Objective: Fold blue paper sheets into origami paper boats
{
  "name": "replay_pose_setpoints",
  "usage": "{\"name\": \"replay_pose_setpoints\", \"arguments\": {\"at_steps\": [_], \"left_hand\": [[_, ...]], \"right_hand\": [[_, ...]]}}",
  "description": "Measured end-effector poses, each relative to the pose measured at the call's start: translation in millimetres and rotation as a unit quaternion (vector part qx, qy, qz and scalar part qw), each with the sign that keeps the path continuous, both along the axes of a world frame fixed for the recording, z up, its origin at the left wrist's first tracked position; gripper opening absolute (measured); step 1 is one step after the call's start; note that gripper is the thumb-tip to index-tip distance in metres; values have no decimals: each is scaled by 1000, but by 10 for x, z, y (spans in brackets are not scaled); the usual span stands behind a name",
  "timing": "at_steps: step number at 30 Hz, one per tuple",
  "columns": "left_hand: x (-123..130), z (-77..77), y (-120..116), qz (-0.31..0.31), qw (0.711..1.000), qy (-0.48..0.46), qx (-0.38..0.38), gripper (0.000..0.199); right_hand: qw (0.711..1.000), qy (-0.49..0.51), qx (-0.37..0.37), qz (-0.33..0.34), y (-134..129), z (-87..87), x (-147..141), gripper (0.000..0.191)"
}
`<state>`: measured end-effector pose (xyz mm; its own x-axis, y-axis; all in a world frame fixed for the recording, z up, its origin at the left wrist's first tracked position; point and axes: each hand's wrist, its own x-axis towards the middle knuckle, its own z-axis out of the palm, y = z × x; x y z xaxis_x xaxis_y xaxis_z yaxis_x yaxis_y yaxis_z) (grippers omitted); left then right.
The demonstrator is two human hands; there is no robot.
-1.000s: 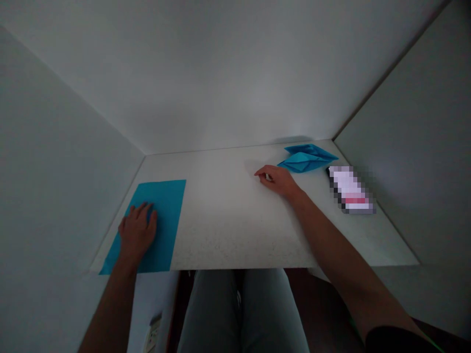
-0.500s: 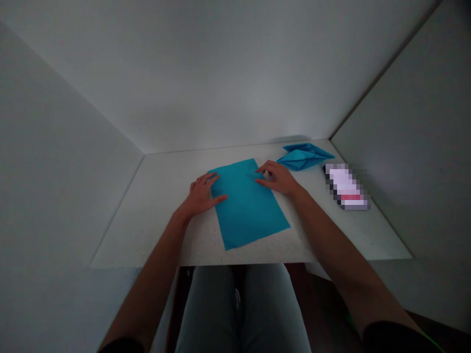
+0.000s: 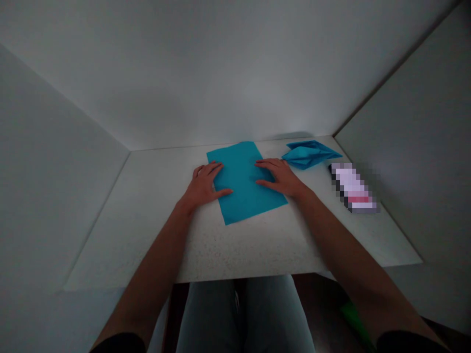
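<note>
Blue sheet (image 3: 243, 189) flat at frame centre on the pale counter (image 3: 143, 196). Left hand (image 3: 204, 186) and right hand (image 3: 281, 177) lie over its side edges; grip loosely spread, nothing pinched. Risk: uneven pressure could skew it; a rightward slip could nudge folded blue paper (image 3: 309, 154). Plain walls (image 3: 221, 73), dim light.

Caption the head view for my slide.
Left hand and right hand on a blue paper sheet, with folded blue paper and a pixelated phone at right.

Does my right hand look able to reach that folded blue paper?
Probably yes: the right hand is over the edge of the blue sheet, close beside the folded blue paper, with nothing visible blocking it.
</note>
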<state>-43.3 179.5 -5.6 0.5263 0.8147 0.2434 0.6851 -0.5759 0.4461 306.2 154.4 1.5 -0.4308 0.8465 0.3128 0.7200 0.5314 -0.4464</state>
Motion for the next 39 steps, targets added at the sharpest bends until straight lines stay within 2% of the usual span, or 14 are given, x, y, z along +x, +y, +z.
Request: {"name": "replay_pose_setpoints", "arguments": {"at_steps": [4, 8, 12, 16, 19, 23, 26, 30, 33, 35, 39], "left_hand": [[22, 26, -43, -29, 999, 2, -32, 97], [-4, 44, -46, -56, 997, -14, -45, 88], [-1, 44, -22, -56, 997, -38, -43, 72], [21, 23, 48, -47, 995, -79, -37, 39], [44, -3, 80, -13, 990, -135, -38, 27], [113, -31, 52, 53, 953, -279, -102, 39], [176, -30, 30, 91, 916, -372, -122, 44], [204, -3, 29, 129, 892, -419, -108, 50], [177, 10, 26, 144, 895, -410, -100, 48], [154, 4, 23, 144, 909, -380, -97, 43], [128, -34, 42, 144, 944, -294, -41, 27]], "right_hand": [[1000, 4, -9, -10, -3, 21, 21, 59], [1000, -2, -20, 0, -12, 16, 55, 66], [1000, -6, -22, 19, -2, 19, 64, 61], [999, 10, -27, 27, 32, 22, 41, 36], [997, 75, -30, -14, 59, 3, 29, 35], [964, 234, -78, -100, 62, -13, 17, 49], [931, 329, -146, -66, 39, -6, -22, 56], [896, 390, -207, -30, 23, -19, -101, 49], [882, 421, -210, -42, 42, -54, -138, 48], [879, 431, -198, -44, 62, -84, -149, 49], [905, 393, -158, -43, 97, -136, -154, 52]]}}
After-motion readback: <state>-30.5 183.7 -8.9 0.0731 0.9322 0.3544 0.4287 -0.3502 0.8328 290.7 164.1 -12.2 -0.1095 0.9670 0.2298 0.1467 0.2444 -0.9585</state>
